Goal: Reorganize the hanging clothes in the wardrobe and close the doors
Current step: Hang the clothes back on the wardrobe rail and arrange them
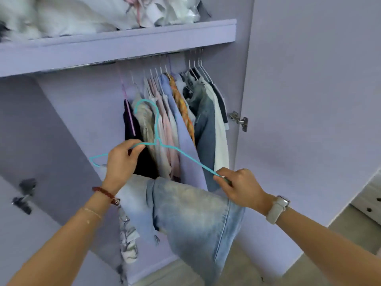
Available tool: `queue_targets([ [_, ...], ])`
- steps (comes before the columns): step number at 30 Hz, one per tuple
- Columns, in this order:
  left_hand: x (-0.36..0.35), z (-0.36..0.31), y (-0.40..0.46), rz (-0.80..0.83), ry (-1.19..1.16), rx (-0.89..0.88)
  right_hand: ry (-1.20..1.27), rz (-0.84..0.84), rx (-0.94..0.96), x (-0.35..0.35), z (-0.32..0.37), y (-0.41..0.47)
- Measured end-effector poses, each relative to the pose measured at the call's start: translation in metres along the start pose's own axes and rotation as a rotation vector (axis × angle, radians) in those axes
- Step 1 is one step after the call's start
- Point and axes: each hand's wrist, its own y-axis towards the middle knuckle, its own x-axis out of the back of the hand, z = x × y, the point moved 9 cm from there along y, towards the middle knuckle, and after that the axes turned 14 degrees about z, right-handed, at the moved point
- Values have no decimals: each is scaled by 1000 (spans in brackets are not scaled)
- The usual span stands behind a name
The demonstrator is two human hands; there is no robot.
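The left hand is raised in front of the open lilac wardrobe, fingers and thumb curled around the left shoulder of a thin turquoise wire hanger. The right hand pinches its right end, with the wrist lower. Pale blue denim jeans hang below the hanger, between both hands; how they are fixed to it is hidden. The hanging clothes crowd the rail behind. The wardrobe's left side is blurred.

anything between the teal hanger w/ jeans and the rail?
Nothing visible blocks it. The teal hanger, held by the left hand and right hand, has its hook below the rail. The rail left of the hanging clothes is bare.
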Motion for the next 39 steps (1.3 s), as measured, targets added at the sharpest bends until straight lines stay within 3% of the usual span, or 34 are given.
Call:
queue_targets([
  [6,75,66,7,-257,175,184,286,87,127,-26,61,99],
  [11,112,104,19,-361,167,342,401,129,131,-63,106,174],
  [13,129,99,26,-426,206,297,408,117,117,-77,122,206],
  [17,163,58,40,-566,520,4,478,54,25,-98,137,262],
  [20,179,40,57,-619,714,-101,562,-35,-62,-104,136,292],
  [23,183,36,82,-586,836,-106,588,-132,-140,-104,133,318],
  [28,185,58,120,-500,813,-18,579,-169,-239,-113,132,364],
  [35,184,71,129,-586,882,-62,563,-126,-446,-149,106,385],
  [39,181,72,131,-595,890,-79,495,-114,-468,-158,92,382],
])
